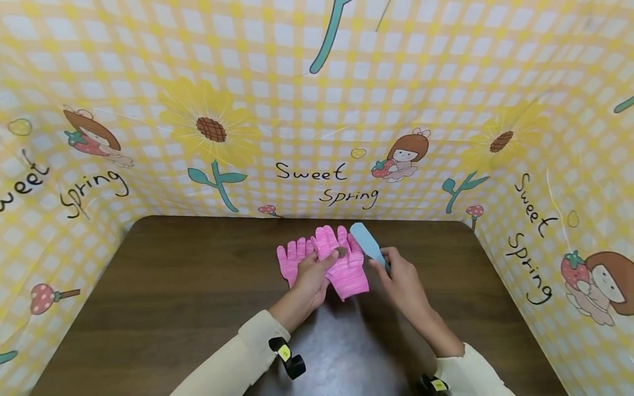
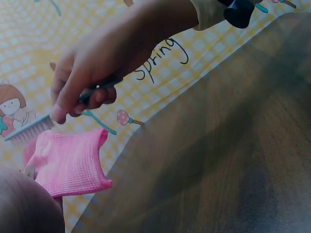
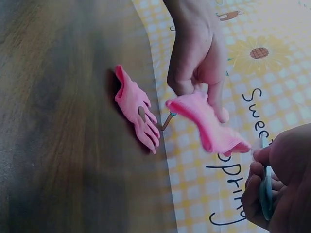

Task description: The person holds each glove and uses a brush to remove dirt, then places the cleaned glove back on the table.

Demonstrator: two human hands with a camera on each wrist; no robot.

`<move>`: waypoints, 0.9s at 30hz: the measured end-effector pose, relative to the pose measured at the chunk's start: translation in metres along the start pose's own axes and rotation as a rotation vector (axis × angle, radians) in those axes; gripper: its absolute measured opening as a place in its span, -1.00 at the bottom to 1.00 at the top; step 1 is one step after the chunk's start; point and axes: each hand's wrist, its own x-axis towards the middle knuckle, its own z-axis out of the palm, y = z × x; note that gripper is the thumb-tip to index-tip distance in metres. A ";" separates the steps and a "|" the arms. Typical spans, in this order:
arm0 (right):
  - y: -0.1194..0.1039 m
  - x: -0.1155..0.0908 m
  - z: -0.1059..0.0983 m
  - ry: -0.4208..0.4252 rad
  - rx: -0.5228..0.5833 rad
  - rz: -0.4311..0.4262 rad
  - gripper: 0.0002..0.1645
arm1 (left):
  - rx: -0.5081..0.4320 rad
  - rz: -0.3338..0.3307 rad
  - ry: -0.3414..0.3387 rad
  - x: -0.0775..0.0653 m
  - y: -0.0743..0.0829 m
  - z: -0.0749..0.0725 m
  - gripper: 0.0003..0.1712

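My left hand [image 1: 311, 279] grips a pink knitted glove [image 1: 349, 278], thumb on top and the other fingers beneath it. That glove is raised above the table in the right wrist view, and a small grey-brown patch shows near my thumb. A second pink glove [image 3: 129, 99] lies on the table, partly behind the held one in the head view; it too bears a grey-brown patch [image 3: 142, 113]. Curled round its handle, my right hand [image 1: 403, 280] holds a light blue brush [image 1: 365, 240]. Pale bristles [image 2: 34, 133] point down beside the held glove's finger end; contact cannot be made out.
Both gloves are near the far edge of a dark brown wooden table [image 1: 198, 308]. A yellow-and-white checked sheet [image 1: 307, 121] with printed flowers and figures rises behind the table and along both sides. Black straps with small devices [image 1: 292, 360] sit on my sleeves.
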 end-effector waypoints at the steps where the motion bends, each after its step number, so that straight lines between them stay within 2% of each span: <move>1: -0.001 0.001 -0.001 0.011 -0.009 -0.002 -0.59 | -0.010 -0.002 0.001 0.001 0.000 0.000 -0.43; 6: -0.004 0.004 -0.004 0.068 -0.014 -0.001 -0.60 | -0.077 -0.032 -0.040 0.006 0.000 -0.002 -0.47; 12: -0.012 0.003 0.003 -0.032 0.012 -0.030 -0.64 | -0.161 -0.054 -0.169 0.007 0.001 0.000 -0.19; 15: -0.014 0.003 0.010 -0.057 -0.017 -0.048 -0.67 | -0.148 -0.048 -0.216 0.006 0.001 0.002 -0.21; 18: -0.013 0.002 0.015 -0.054 -0.057 -0.074 -0.73 | -0.129 -0.035 -0.247 0.005 0.002 0.003 -0.33; 23: -0.008 0.000 0.019 0.004 -0.109 -0.110 -0.78 | -0.129 -0.022 -0.243 0.004 0.002 0.003 -0.37; 27: -0.005 0.000 0.019 0.024 -0.120 -0.105 -0.77 | -0.147 -0.019 -0.231 0.005 0.001 0.002 -0.38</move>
